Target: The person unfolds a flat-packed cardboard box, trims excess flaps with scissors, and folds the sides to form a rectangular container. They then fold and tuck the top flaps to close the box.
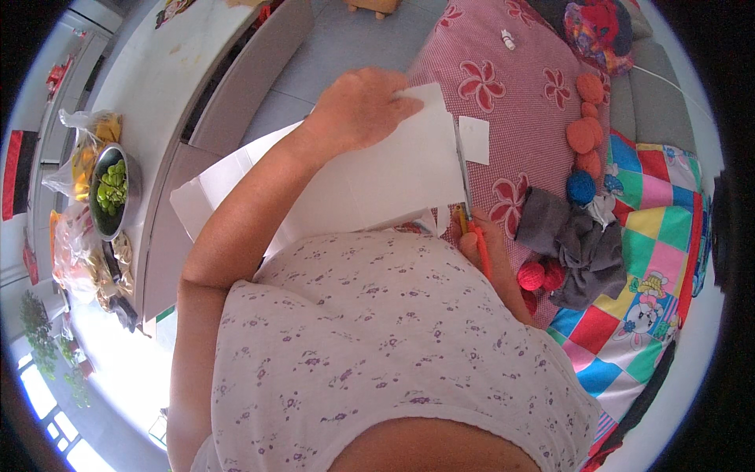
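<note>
Left hand pinches the white paper; right hand grips scissors, blades lengthwise along the paper's right edge.

Yarn balls and grey cloth crowd the bed's right edge beside my right hand; its upper middle lies open.

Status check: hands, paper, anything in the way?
Left hand grips the white paper at its far edge. Right hand works orange-handled scissors along the paper's right side. Small cut piece lies beyond; nothing blocks the blades.
</note>
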